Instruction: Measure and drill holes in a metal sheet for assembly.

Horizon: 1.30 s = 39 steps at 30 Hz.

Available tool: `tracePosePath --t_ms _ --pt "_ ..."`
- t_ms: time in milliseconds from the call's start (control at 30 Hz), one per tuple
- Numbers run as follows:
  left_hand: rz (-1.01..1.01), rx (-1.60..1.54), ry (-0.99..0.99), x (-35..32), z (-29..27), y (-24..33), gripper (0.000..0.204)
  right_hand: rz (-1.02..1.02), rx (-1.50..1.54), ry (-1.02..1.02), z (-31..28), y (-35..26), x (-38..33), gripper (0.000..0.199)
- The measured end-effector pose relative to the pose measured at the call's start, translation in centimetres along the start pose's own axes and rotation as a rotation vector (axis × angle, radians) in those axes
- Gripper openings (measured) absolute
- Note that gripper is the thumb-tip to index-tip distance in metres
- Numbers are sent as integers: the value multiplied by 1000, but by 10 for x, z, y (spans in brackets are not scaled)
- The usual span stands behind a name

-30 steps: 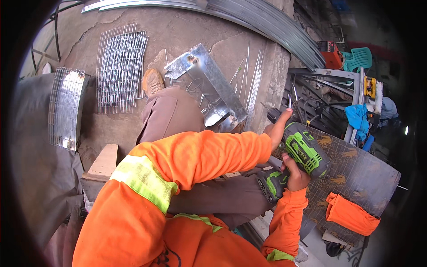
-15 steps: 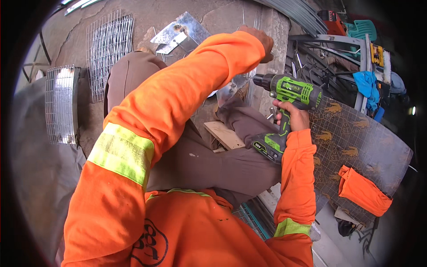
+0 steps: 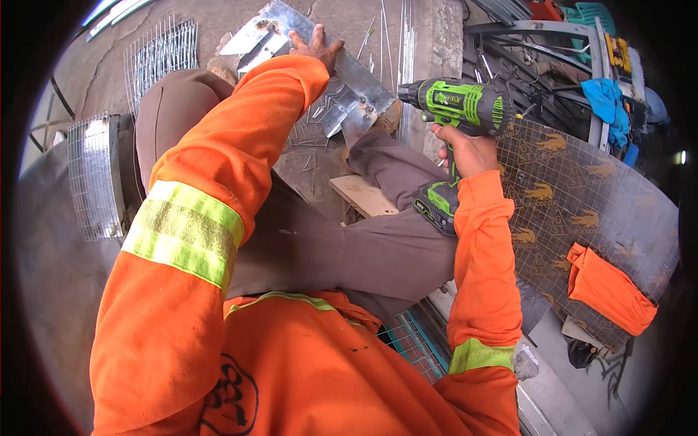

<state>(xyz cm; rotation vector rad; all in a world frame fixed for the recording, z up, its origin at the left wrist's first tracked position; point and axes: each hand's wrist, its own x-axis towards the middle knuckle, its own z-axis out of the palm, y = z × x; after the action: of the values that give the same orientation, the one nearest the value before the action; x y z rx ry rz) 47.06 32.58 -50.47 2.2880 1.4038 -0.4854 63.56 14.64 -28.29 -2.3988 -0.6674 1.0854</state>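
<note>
Left hand [image 3: 316, 49] is reaching open-fingered over one metal piece [image 3: 360, 76], twelve o'clock; right hand [image 3: 469, 151] is grasping one drill [image 3: 458, 102], half-past one.

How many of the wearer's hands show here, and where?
2: the left hand, spread over the metal piece, and the right hand, around the drill's handle. Neither is fully hidden.
</note>
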Motion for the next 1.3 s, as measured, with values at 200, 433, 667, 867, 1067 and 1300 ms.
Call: tracePosePath --t_ms 200,433,667,867,1067,1300 --pt "4 80 -5 2 4 -1 84 -36 24 2 0 9 8 26" --pt "-48 46 -35 -4 -2 7 85 -46 34 3 6 6 9 25" --pt "-47 31 -37 -6 -2 7 84 -4 42 -10 7 4 11 27" --pt "-73 49 -36 -7 -5 11 83 -32 -7 -19 8 -1 9 26" --pt "-82 17 -38 -8 -6 9 83 9 11 -13 9 -2 9 24" --pt "-75 12 -31 -10 -9 8 83 -10 -16 7 10 -4 8 24"
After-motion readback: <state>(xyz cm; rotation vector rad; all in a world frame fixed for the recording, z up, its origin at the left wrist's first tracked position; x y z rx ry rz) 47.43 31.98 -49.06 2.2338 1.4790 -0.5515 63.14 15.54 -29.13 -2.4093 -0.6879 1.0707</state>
